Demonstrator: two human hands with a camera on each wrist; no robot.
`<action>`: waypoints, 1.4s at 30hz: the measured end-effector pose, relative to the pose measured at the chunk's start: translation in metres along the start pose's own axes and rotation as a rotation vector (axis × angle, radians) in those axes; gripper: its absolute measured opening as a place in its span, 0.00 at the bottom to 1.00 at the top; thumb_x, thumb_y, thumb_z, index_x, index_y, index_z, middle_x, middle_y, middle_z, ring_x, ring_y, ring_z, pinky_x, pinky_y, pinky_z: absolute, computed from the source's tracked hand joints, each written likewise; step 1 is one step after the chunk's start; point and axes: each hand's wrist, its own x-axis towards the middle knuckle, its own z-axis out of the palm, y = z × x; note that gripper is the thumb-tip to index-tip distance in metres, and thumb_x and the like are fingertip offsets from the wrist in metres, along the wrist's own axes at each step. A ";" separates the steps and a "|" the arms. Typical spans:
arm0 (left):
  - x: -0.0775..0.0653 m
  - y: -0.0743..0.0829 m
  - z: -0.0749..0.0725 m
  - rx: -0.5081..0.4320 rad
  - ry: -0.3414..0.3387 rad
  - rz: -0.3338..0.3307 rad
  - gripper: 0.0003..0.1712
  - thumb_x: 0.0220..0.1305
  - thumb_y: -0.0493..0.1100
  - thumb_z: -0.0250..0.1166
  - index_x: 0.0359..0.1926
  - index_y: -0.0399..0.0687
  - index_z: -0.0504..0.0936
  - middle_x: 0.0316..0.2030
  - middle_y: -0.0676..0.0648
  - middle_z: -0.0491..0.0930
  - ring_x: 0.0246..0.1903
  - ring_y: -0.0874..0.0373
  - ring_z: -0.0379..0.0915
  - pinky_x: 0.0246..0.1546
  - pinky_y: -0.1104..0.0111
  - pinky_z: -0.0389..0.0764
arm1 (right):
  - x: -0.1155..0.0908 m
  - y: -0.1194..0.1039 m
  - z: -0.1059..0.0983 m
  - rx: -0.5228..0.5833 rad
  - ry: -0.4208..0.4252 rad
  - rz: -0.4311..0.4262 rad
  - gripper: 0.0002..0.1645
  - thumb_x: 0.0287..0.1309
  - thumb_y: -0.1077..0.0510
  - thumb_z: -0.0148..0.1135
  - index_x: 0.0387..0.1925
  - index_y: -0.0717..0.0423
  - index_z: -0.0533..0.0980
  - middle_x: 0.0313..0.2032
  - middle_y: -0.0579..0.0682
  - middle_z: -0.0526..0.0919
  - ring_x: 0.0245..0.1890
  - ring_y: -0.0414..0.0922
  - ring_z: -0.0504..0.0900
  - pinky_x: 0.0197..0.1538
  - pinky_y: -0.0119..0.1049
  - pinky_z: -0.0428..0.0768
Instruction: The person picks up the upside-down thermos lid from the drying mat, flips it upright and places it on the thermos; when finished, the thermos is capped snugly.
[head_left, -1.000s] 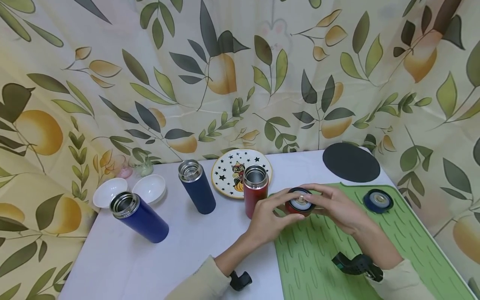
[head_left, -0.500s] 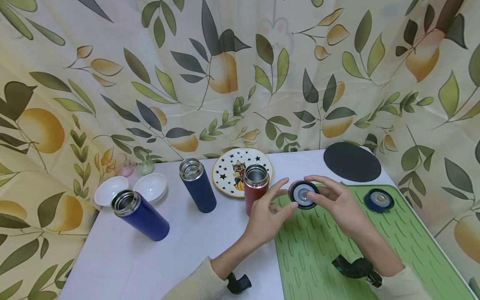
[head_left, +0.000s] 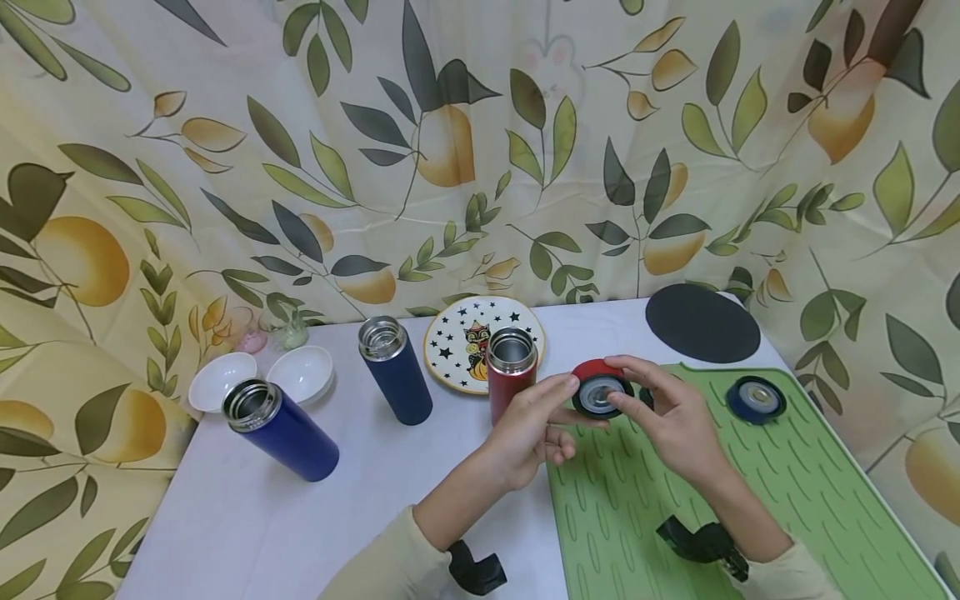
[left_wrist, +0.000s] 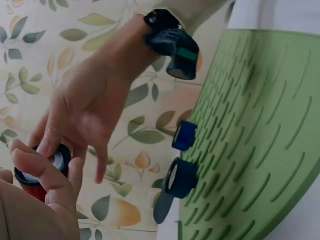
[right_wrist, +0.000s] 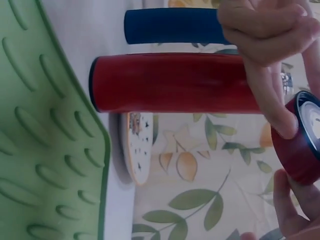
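Left hand [head_left: 520,437] and right hand [head_left: 686,425] half-curled round red lid [head_left: 596,390] above green mat [head_left: 615,517]

I'd call this a curtained tabletop nook, homely in a kitchen sort of way; cream cloth printed with oranges and green leaves [head_left: 675,100] hangs from nine o'clock round to three; the white cloth-covered table [head_left: 225,525] bears two glossy white round bowls [head_left: 302,375] at ten, a round star-printed white plate [head_left: 459,354] at twelve, a ridged green mat [head_left: 630,517] at four.
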 end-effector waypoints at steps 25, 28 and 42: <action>0.002 -0.006 -0.003 0.289 0.094 0.209 0.22 0.56 0.44 0.67 0.52 0.66 0.76 0.31 0.49 0.80 0.14 0.58 0.70 0.15 0.72 0.74 | 0.018 0.011 -0.033 0.019 -0.466 0.270 0.23 0.67 0.57 0.49 0.62 0.46 0.65 0.59 0.48 0.70 0.57 0.48 0.71 0.52 0.39 0.74; -0.003 -0.003 -0.002 0.402 0.068 0.303 0.24 0.56 0.42 0.67 0.54 0.65 0.75 0.40 0.53 0.78 0.16 0.54 0.71 0.17 0.72 0.73 | 0.015 0.010 -0.031 0.011 -0.461 0.265 0.26 0.64 0.57 0.53 0.63 0.44 0.64 0.60 0.48 0.68 0.58 0.51 0.69 0.50 0.36 0.75; -0.007 -0.007 -0.006 0.819 0.056 0.681 0.29 0.54 0.40 0.68 0.59 0.52 0.72 0.53 0.53 0.75 0.23 0.65 0.72 0.23 0.74 0.77 | 0.005 0.020 -0.020 -0.055 -0.402 0.048 0.35 0.54 0.66 0.63 0.63 0.47 0.65 0.61 0.46 0.68 0.61 0.42 0.65 0.59 0.26 0.66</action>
